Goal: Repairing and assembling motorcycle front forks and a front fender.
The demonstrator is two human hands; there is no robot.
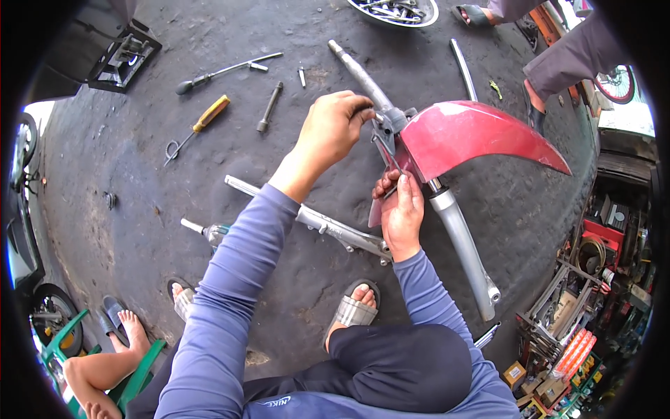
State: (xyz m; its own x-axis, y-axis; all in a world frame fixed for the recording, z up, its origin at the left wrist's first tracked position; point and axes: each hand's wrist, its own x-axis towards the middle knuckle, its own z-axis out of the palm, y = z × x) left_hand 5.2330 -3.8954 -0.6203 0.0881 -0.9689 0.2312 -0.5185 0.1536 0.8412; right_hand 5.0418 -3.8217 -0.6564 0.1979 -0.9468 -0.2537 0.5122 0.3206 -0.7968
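A motorcycle front fork clamp (392,120) with a grey steering stem (361,78) lies on the dark floor before me, a red front fender (474,136) attached beside it. My left hand (335,126) is closed at the clamp, its fingertips pinching a small part I cannot make out. Below the clamp, my right hand (403,209) is closed near the fender's inner edge, around a thin metal rod (395,160) whose kind is hidden. From under the fender a silver fork leg (464,241) runs toward the lower right. A loose fork leg (335,227) passes beneath my left forearm.
A yellow-handled screwdriver (211,114), a ratchet wrench (227,73), a long socket (270,106) and a metal tube (463,68) lie around. At the far edge stands a tool bowl (427,21). Parts crates (558,307) fill the right. Other people's legs (569,59) show nearby.
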